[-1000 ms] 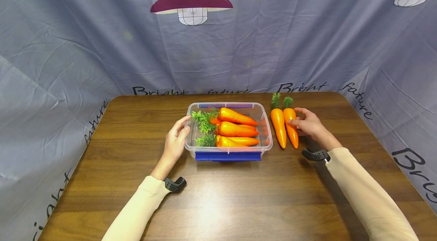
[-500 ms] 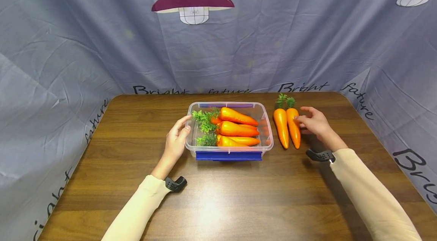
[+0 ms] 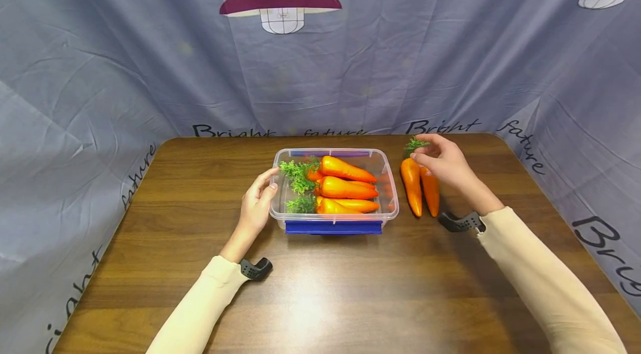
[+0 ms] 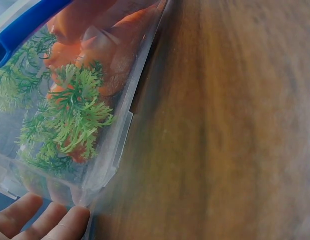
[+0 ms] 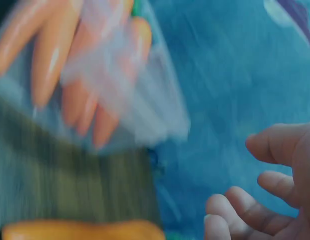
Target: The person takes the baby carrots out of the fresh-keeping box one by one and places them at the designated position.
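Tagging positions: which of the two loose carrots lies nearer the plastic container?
The left loose carrot in the head view; it lies between the container and the other carrot.

Head: above clear rectangular plastic box [image 3: 334, 227], facing forward-down
Left wrist: box's left, close
Right wrist: box's right, farther
Shared: box

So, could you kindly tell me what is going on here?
A person has the left hand against the left side of an open clear box with several orange carrots in it. Two loose carrots lie side by side on the wooden table, right of the box. The right hand is over their leafy tops, partly hiding one carrot; its thumb and fingers are apart and appear to hold nothing.
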### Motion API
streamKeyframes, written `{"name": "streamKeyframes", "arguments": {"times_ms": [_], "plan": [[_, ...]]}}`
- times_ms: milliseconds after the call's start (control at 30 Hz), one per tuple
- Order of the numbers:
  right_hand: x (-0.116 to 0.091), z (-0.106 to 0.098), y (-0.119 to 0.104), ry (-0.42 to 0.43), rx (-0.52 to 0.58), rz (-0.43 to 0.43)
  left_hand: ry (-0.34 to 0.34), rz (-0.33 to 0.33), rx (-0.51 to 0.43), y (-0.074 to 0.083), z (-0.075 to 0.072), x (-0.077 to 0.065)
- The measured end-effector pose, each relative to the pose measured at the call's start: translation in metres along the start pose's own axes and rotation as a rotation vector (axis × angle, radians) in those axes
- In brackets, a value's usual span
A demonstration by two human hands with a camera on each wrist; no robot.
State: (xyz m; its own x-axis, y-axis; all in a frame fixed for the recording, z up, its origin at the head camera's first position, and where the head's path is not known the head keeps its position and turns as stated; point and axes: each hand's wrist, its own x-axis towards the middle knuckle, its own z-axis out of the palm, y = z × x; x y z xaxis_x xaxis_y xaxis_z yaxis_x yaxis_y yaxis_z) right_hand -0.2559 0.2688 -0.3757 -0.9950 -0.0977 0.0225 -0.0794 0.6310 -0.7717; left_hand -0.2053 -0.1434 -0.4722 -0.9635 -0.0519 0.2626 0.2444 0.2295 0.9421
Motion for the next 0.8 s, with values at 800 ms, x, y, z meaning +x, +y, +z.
{"name": "streamKeyframes", "arguments": {"times_ms": [800], "plan": [[0.014, 0.099, -0.065, -0.398, -0.041, -0.261, -0.012, -0.005, -0.044, 0.0, -0.001, 0.001]]}}
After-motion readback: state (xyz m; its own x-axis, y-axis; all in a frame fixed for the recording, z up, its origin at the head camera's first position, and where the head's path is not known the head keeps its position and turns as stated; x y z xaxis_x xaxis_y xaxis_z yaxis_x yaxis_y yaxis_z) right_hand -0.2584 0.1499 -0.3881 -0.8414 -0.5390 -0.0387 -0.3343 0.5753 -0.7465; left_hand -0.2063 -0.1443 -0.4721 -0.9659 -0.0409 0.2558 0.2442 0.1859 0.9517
